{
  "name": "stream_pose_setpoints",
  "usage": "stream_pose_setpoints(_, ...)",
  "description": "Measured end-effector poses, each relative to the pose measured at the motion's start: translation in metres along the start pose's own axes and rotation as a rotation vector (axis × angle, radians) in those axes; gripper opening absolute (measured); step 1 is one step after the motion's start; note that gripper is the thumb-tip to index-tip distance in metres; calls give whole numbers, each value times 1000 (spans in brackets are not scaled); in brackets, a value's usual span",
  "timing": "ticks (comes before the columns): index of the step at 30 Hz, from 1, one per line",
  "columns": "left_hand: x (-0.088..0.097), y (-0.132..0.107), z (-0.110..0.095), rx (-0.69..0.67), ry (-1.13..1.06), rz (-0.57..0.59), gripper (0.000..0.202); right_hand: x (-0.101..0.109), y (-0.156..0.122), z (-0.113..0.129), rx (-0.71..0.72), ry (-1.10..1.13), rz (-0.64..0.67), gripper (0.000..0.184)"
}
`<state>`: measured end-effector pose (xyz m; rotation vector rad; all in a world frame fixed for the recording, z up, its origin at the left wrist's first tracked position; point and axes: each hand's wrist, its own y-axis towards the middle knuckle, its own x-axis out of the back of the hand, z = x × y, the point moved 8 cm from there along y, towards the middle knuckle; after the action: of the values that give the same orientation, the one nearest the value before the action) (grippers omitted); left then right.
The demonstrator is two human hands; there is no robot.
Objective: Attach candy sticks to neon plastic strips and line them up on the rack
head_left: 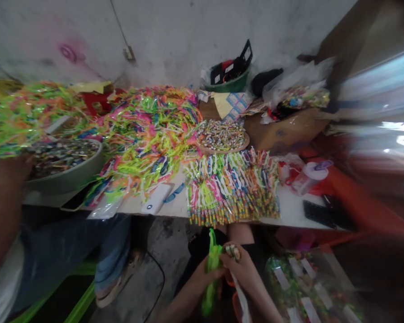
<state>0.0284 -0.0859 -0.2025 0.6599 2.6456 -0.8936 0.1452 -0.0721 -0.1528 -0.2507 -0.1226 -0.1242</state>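
Below the table's front edge, over my lap, my two hands work close together. My left hand (207,271) is closed around a bright green strip (212,260) that sticks up above the fingers and hangs below them. Beside it, my right hand (240,264) is closed around a small cluster of whitish and coloured pieces (233,251), too small to name. A white strip (243,298) trails down from the right hand. Just beyond, on the table, lie dense rows of colourful strips with banded ends (234,190).
Loose neon strips (148,139) are heaped at left. A shallow dish (222,134) and a large bowl (67,172) hold small pieces. A phone (156,197), a lidded cup (308,177) and filled bags (309,287) are around. A co-worker's arm (6,206) reaches in from the left.
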Motion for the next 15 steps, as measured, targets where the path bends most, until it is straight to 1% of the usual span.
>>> stream_pose_setpoints(2, 13, 0, -1, -49, 85, -135, 70, 12, -3, 1, 13, -193, -128, 21)
stream_pose_setpoints(4, 22, 0, -6, -131, 189, -261, 69, 20, -7, 1, 1, -402, -233, 19)
stream_pose_setpoints(5, 24, -1, -9, -171, 233, -299, 69, 20, -8, 3, 3, -488, -256, 17)
stream_pose_setpoints(6, 22, -2, -11, -209, 265, -308, 70, 17, -9, 4, 15, -550, -256, 15)
stream_pose_setpoints(8, 12, -3, -15, -257, 304, -258, 76, 8, -10, 9, 55, -599, -229, 11)
stream_pose_setpoints(10, -2, -5, -15, -258, 337, -164, 77, 0, -12, 14, 89, -597, -219, 10)
stream_pose_setpoints(12, -10, -10, -12, -213, 386, -86, 68, -5, -13, 16, 102, -589, -231, 11)
stream_pose_setpoints(15, -12, -21, -8, -159, 434, -40, 48, -11, -12, 8, 61, -538, -197, 10)
